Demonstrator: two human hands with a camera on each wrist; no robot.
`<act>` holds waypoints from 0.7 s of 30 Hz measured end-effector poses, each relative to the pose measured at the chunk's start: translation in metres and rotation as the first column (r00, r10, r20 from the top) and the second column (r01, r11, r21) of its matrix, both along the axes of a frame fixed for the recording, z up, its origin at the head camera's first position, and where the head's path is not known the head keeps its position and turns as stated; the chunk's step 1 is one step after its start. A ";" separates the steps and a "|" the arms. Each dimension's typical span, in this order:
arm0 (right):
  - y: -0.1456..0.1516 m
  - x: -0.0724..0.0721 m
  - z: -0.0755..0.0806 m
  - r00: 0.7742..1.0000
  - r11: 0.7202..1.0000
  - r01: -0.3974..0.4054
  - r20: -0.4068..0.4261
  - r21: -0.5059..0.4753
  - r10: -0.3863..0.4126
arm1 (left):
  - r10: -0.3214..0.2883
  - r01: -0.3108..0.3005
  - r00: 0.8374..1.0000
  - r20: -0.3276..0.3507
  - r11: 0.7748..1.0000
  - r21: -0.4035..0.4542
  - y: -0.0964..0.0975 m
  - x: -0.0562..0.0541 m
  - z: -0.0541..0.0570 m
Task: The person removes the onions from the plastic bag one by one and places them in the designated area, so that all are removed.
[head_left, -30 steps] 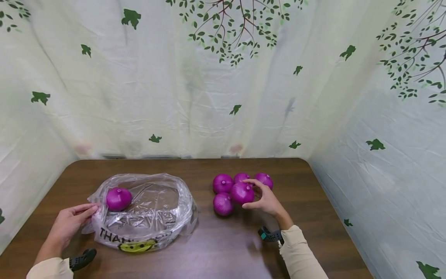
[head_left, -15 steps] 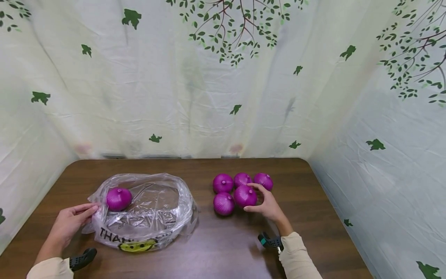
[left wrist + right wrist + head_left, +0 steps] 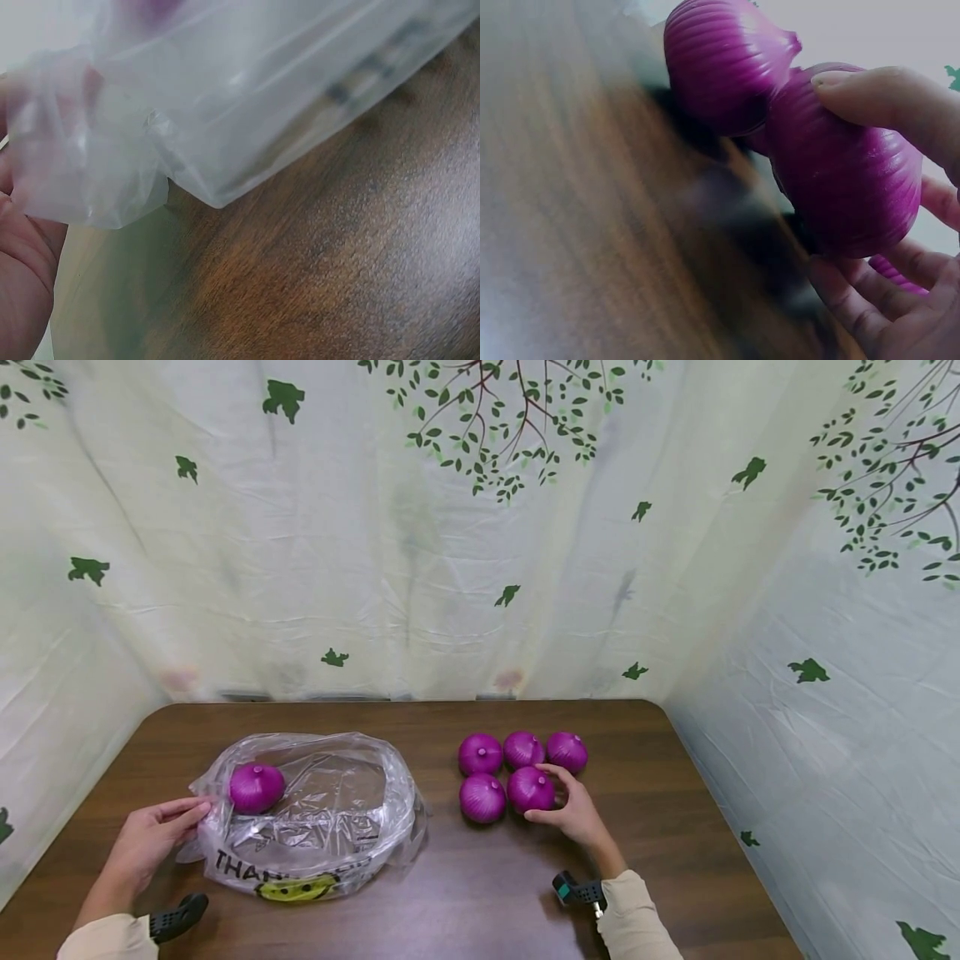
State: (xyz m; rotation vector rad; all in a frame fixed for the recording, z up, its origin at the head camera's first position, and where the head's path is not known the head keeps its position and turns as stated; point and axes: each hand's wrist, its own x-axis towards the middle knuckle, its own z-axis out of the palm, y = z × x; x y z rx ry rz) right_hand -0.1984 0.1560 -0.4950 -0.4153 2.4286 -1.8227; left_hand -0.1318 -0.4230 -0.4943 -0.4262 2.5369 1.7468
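Note:
My left hand [image 3: 153, 839] pinches the left edge of a clear plastic bag [image 3: 322, 852] printed with dark letters and a yellow smiley. One purple onion [image 3: 257, 788] sits inside the bag's left part. To the right, my right hand [image 3: 577, 810] holds another purple onion [image 3: 531, 790] between thumb and fingers, at the front right of a group. Left of it is an onion [image 3: 482, 798]. A back row holds onions at left [image 3: 480, 754], middle [image 3: 523, 750] and right [image 3: 567, 752]. In the right wrist view, the thumb and curled fingers surround the held onion [image 3: 847, 172].
A brown wooden table [image 3: 480, 893] carries everything, and its far corners are rounded. Pale sheeting [image 3: 420, 577] with printed leaves and branches hangs behind and at both sides.
My right hand has moved slightly right and toward me with its onion, drawing it down from over the back row to a spot beside the front-left onion. The left hand and bag have stayed put.

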 end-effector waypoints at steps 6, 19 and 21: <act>-0.003 0.006 0.004 0.998 0.999 0.052 0.020 0.009 -0.052 | -0.002 0.003 1.000 0.026 0.999 -0.048 0.000 0.000 0.002; -0.006 0.008 -0.004 0.995 0.995 0.091 0.037 0.028 -0.092 | 0.000 0.001 1.000 0.021 0.999 -0.045 0.001 0.000 0.004; -0.005 0.004 -0.013 0.994 0.995 0.099 0.038 0.026 -0.100 | -0.001 0.002 1.000 0.019 0.999 -0.039 0.001 0.001 0.004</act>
